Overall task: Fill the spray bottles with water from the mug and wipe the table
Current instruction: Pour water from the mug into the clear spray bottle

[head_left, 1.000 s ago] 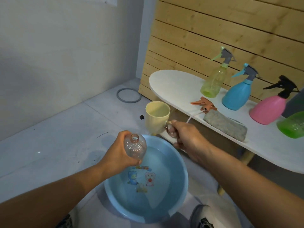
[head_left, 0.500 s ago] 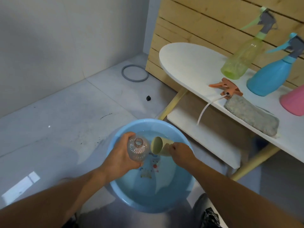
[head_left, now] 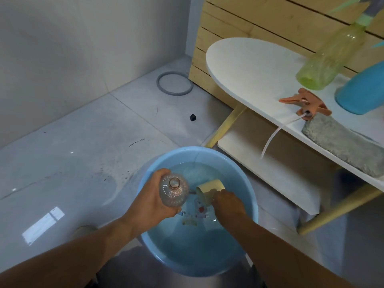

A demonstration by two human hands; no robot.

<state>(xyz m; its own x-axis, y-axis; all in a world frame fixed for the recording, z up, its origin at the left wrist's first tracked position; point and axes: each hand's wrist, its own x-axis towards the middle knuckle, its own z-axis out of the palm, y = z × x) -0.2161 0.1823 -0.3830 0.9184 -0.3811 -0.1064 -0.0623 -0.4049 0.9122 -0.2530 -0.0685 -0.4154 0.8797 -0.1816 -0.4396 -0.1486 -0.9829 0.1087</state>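
Left hand (head_left: 151, 201) grips the clear bottle (head_left: 174, 192), right hand (head_left: 227, 202) holds the mug (head_left: 209, 189) tipped in the blue basin (head_left: 252, 196); sprayer head (head_left: 305, 101) and cloth (head_left: 342, 145) sit on the tabletop (head_left: 249, 65).

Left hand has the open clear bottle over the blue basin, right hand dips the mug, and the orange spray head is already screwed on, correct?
Not quite. In the head view the orange spray head lies on the white table; the clear bottle is uncapped. The rest holds.

Domestic utility corner, by my assessment: grey tiled floor (head_left: 83, 146) under my hands, plain wall (head_left: 72, 42) ahead-left, pine slat panelling (head_left: 259, 19) ahead-right, white two-tier side table (head_left: 249, 65) to my right.
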